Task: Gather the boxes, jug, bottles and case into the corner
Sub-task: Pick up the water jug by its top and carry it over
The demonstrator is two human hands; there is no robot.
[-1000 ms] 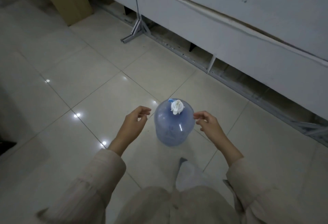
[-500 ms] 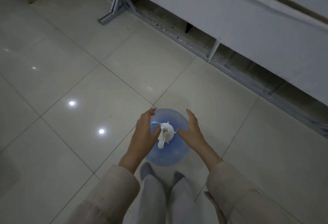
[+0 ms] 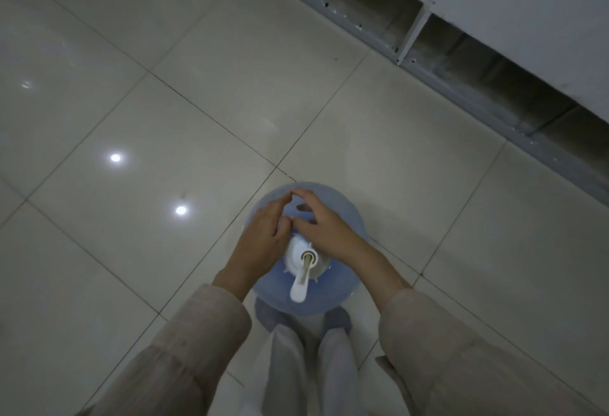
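Head view: blue jug (image 3: 304,297) upright on tiled floor (image 3: 204,86) at feet. Left hand (image 3: 263,241) and right hand (image 3: 324,229) lie flat-fingered on its dome, nothing clasped. Risk: smooth dome slips, jug tips.

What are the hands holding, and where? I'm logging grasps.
Both hands, left hand and right hand, lie on the blue jug's shoulder beyond the white pump; fingers meet, no firm grip visible.

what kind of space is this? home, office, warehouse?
Likely an office or commercial interior, perhaps mid-fit-out: glossy pale floor tiles, a white panel wall on an exposed metal base frame, and a blue translucent water-cooler jug with white pump.
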